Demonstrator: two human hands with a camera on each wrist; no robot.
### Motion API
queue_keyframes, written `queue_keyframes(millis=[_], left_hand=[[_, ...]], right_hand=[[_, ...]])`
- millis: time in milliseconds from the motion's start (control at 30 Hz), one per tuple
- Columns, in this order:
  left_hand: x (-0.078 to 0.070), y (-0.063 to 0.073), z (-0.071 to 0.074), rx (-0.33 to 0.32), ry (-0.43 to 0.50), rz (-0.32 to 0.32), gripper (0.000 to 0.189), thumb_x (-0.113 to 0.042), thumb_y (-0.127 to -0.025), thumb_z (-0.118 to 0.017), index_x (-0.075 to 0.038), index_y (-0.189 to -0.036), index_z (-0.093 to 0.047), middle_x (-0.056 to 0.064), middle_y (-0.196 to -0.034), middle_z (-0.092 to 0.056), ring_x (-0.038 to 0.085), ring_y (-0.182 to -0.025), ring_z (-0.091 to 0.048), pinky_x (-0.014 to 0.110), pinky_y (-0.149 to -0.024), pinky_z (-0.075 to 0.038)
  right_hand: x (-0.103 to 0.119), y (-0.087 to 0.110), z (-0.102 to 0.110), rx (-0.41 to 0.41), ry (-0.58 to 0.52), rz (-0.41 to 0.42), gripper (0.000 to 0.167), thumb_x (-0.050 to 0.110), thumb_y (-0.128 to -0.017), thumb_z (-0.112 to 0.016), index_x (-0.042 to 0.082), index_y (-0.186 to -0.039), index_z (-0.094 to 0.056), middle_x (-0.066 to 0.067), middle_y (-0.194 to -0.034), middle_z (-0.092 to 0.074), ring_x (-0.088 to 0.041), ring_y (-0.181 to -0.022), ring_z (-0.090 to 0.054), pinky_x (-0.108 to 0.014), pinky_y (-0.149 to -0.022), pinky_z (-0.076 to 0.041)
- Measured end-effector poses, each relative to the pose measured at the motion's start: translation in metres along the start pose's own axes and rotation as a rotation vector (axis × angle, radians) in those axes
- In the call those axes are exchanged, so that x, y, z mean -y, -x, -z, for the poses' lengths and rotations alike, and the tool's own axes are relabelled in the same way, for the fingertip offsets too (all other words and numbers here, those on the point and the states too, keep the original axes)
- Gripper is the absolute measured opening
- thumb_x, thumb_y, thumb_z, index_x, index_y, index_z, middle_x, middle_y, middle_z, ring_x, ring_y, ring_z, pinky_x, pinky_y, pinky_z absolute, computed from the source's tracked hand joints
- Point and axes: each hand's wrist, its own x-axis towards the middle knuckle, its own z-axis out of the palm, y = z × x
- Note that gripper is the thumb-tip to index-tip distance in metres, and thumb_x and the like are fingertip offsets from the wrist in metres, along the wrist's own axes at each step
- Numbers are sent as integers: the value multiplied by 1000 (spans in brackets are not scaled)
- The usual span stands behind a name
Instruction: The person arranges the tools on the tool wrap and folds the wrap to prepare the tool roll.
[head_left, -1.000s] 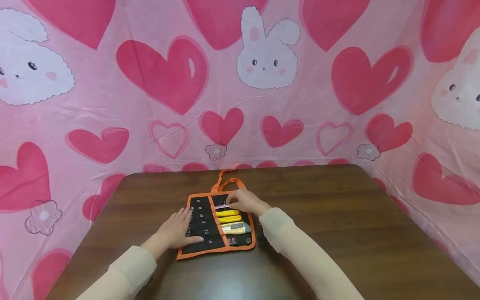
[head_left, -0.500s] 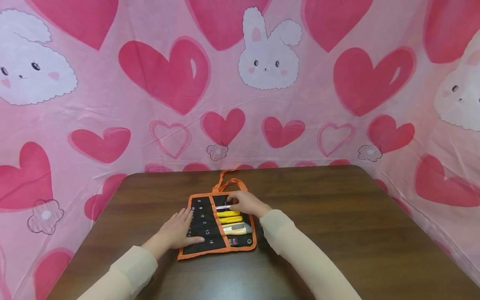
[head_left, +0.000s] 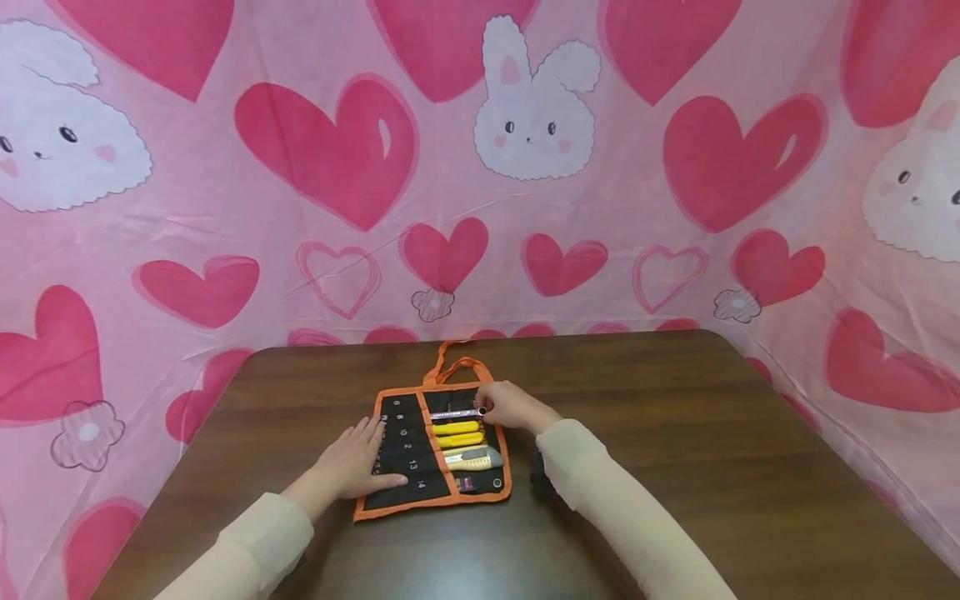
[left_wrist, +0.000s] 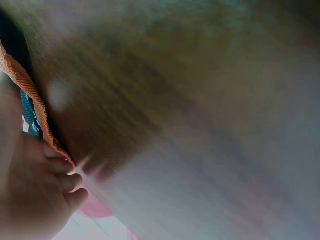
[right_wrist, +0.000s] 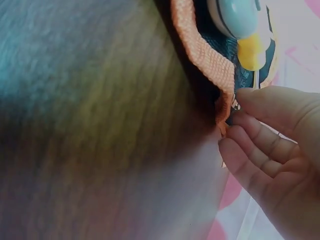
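A black tool roll [head_left: 390,492] with orange edging lies unrolled on the table, numbers printed on its left panel. My left hand [head_left: 348,458] rests flat on that panel, fingers straight; the left wrist view shows its fingertips by the orange edge [left_wrist: 35,100]. In the right pockets sit a slim purple-and-silver pen-like tool [head_left: 453,413], two yellow handles [head_left: 459,438], a pale yellow utility knife [head_left: 468,458] and a small dark packet [head_left: 467,483]. My right hand [head_left: 517,407] pinches the outer end of the slim tool, largely hidden in the right wrist view.
Orange ties [head_left: 457,362] trail from the roll's far edge. A metal eyelet [head_left: 497,482] is at its near right corner. The brown wooden table [head_left: 637,417] runs to a pink cloth backdrop [head_left: 540,208] with hearts and rabbits.
My right hand has moved rightward along the slim tool to its outer end, and more of the tool now shows. The left hand has stayed put.
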Motion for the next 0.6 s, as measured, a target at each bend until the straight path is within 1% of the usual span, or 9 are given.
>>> queue_keyframes(millis=[167,267,433,600], left_hand=[[-1,1,2,3,3,2,103,-69,-72,-58,8,-137,-34,26,-143,-27,42,-131,-25,54,-104,-23],[-1,2,3,3,6,2,103,-68,-73,-58,8,-137,-34,26,-143,-27,42,-131,-25,54,-104,-22],[-1,4,3,3,11,-2,102,-68,-73,-59,8,-137,-34,26,-143,-27,42,-130,-25,54,-103,-23],[-1,3,2,1,8,-1,103,-68,-73,-58,8,-138,-33,25,-144,-27,41,-131,-25,54,-103,-23]], right_hand=[[3,-3,-3,-16,39,30,8,9,-82,-69,10,-89,-66,4,-75,-56,-12,-67,-50,-27,-64,-46],[6,-6,-5,-19,62,33,7,11,-82,-69,12,-90,-67,6,-76,-57,-11,-68,-51,-27,-66,-47],[12,-10,-9,-12,66,9,13,17,-83,-70,15,-95,-70,8,-80,-60,-9,-71,-53,-26,-70,-48],[16,-15,-12,-5,66,-5,16,19,-83,-70,16,-98,-71,8,-87,-64,-7,-75,-56,-27,-75,-48]])
